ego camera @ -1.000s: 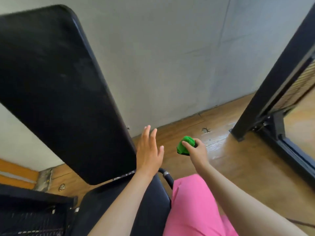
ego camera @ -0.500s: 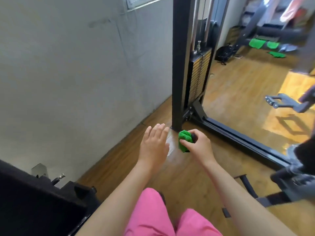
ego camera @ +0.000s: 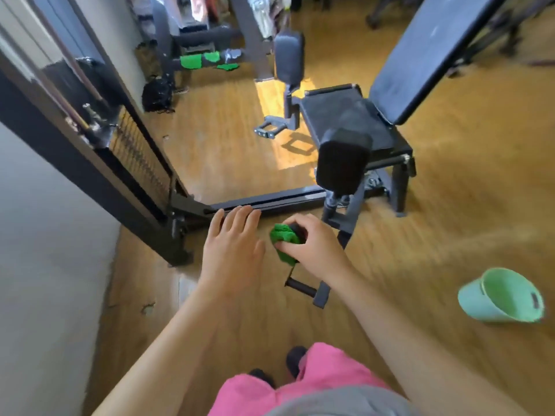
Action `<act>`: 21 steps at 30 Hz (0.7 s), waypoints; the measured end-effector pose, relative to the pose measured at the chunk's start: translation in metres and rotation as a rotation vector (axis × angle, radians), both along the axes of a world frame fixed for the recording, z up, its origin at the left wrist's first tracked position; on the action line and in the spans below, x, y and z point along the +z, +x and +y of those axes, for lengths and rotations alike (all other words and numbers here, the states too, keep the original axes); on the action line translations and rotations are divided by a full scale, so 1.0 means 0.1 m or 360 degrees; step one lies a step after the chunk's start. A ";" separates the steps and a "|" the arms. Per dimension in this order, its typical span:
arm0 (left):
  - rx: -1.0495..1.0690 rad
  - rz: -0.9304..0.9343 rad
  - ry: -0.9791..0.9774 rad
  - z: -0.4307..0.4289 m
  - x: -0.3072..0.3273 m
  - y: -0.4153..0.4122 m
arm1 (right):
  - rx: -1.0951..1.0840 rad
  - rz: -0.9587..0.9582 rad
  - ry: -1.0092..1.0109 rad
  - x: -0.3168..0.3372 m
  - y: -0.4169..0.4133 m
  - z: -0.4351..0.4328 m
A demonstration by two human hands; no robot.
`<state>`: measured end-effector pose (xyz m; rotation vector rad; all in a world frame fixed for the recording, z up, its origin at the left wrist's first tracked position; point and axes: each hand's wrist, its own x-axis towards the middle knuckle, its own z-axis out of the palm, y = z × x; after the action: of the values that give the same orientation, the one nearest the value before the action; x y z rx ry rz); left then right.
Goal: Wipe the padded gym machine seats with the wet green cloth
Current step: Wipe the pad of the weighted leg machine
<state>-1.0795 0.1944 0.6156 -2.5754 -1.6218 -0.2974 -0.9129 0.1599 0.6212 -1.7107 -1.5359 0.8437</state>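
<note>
My right hand (ego camera: 312, 244) grips a bunched wet green cloth (ego camera: 283, 240) in mid-air above the wooden floor. Just to its left my left hand (ego camera: 232, 244) is held out flat with straight fingers and holds nothing. Ahead stands a gym machine with a black padded seat (ego camera: 339, 111), a tilted padded backrest (ego camera: 432, 52) and two upright leg pads, the nearer pad (ego camera: 342, 163) and the farther pad (ego camera: 289, 55). Both hands are well short of the seat.
A black weight-stack frame (ego camera: 126, 163) rises at the left beside a grey wall, with a floor rail (ego camera: 264, 202) running to the seat. A mint-green bucket (ego camera: 504, 298) stands on the floor at the right. More green cloths (ego camera: 198, 60) lie at the back.
The view has swung right from the first machine's black backrest, past the weight stack, to another seat. Both hands keep their pose; the cloth stays in my right hand.
</note>
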 end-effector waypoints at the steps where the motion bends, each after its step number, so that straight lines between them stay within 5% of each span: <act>1: -0.0070 -0.0023 -0.0026 0.00 -0.04 0.04 | -0.0081 -0.0006 0.0004 -0.01 0.01 -0.07; 8: -0.0236 -0.0256 -0.0318 -0.26 -0.35 -0.06 | -0.0391 -0.0031 -0.0064 -0.28 -0.18 -0.54; 11: -0.0570 -0.0292 -0.0204 -0.42 -0.47 -0.16 | -0.0520 0.0005 -0.0089 -0.36 -0.22 -0.72; 21: -0.1130 -0.0137 -0.0447 -0.23 -0.73 0.65 | -0.0953 0.0013 -0.0211 -0.45 0.23 -1.26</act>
<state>-1.0143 0.1718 0.5422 -3.3182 -0.7391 -0.2308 -0.8894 0.0343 0.5759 -2.0986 -0.8847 0.6388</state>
